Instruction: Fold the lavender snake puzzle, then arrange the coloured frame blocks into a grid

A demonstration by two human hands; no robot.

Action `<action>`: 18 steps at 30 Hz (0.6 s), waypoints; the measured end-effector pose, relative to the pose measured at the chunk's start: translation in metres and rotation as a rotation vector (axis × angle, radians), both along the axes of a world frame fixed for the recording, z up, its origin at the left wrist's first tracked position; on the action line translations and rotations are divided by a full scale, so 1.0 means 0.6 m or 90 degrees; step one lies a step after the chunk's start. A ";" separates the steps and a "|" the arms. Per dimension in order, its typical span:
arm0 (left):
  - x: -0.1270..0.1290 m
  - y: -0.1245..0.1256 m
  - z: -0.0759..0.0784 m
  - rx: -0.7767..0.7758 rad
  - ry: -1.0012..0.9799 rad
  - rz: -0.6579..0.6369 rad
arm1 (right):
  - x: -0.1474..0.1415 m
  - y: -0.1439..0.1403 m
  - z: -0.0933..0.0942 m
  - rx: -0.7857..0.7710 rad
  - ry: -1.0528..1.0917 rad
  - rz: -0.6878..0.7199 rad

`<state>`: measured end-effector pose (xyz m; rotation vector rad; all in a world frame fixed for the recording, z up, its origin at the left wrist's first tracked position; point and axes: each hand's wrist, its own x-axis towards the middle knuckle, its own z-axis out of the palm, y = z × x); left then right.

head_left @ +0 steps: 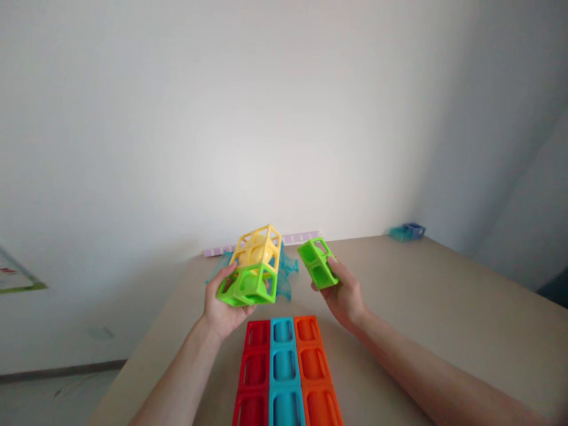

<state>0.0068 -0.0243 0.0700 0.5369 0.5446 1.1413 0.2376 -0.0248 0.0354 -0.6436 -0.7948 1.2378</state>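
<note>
My left hand (222, 310) holds up a stack of open plastic frame cubes: a green cube (249, 285) at the near end joined to a yellow cube (260, 247) tilted away from me. My right hand (344, 296) grips a separate green frame cube (318, 262) just right of the stack, with a small gap between them. Both are held above the tan table (421, 307). Below the hands lie three rows of flat frame blocks side by side: red (254, 373), blue (284, 370) and orange (315, 370).
A crumpled clear teal bag (288, 269) lies behind the stack near the wall. A pale purple strip (302, 238) runs along the table's back edge. Small blue and teal pieces (407, 231) sit at the far right corner. The floor (53, 396) shows at lower left.
</note>
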 end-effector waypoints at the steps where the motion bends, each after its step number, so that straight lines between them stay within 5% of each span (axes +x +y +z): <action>1: -0.005 -0.001 -0.002 0.002 0.023 -0.058 | 0.004 0.005 -0.002 -0.009 -0.015 -0.024; 6: -0.015 -0.009 -0.016 0.021 0.162 -0.296 | 0.009 0.005 -0.003 -0.041 -0.089 -0.033; 18: 0.003 -0.030 -0.007 0.148 0.186 -0.332 | 0.002 -0.016 0.015 -0.107 -0.322 0.082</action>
